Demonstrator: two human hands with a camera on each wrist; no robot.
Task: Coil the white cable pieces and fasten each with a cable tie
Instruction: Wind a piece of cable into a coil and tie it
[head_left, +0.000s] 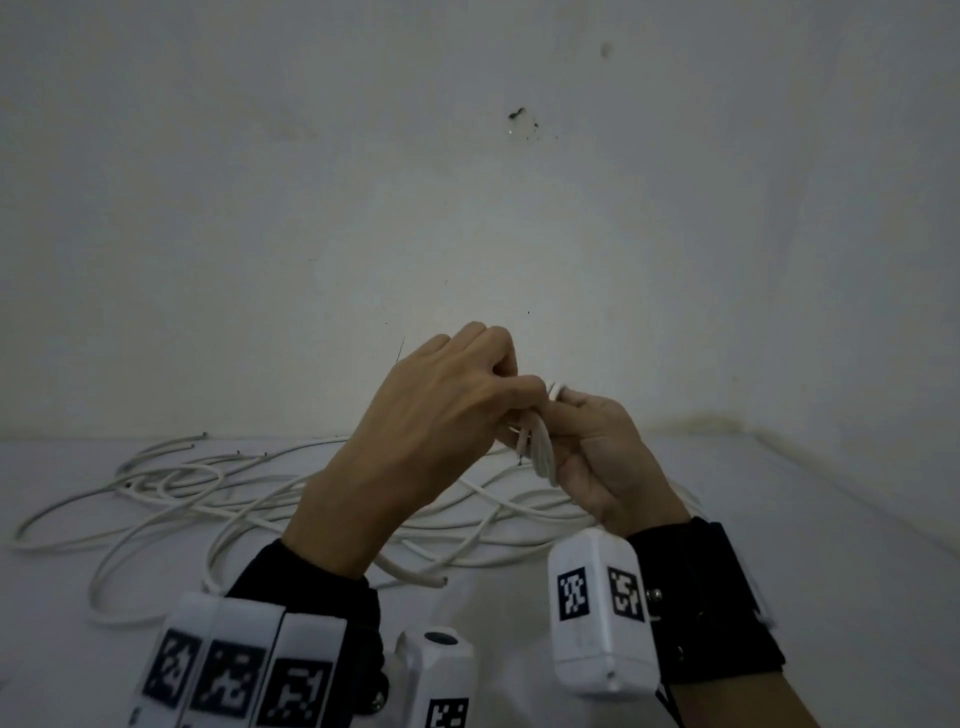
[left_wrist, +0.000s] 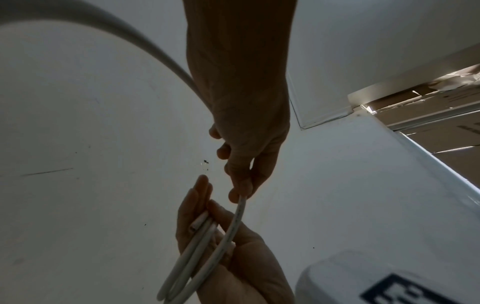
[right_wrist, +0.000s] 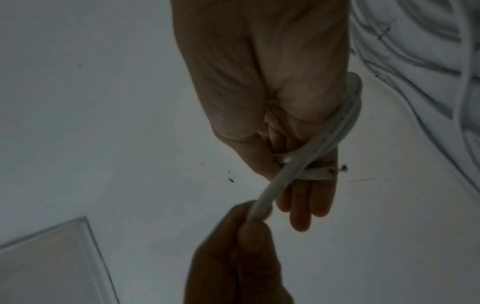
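Note:
My right hand (head_left: 597, 457) is raised above the table with a small coil of white cable (head_left: 543, 452) wrapped round it. In the right wrist view the loops (right_wrist: 345, 123) cross its palm and the fingers (right_wrist: 306, 201) point straight out. The thumb (left_wrist: 221, 216) presses the loops (left_wrist: 192, 259) against the fingers, beside a cut end (left_wrist: 193, 228). My left hand (head_left: 452, 395) pinches the free strand (left_wrist: 240, 207) just past the coil, fingers curled round it (right_wrist: 255, 211). The rest of the cable (head_left: 208, 483) lies loose on the table.
The loose white cable sprawls in wide tangled loops over the white table (head_left: 779, 519), from the far left to under my wrists. A plain white wall (head_left: 467, 182) rises right behind the table. White marker-tagged camera units (head_left: 597, 613) sit on both wrists.

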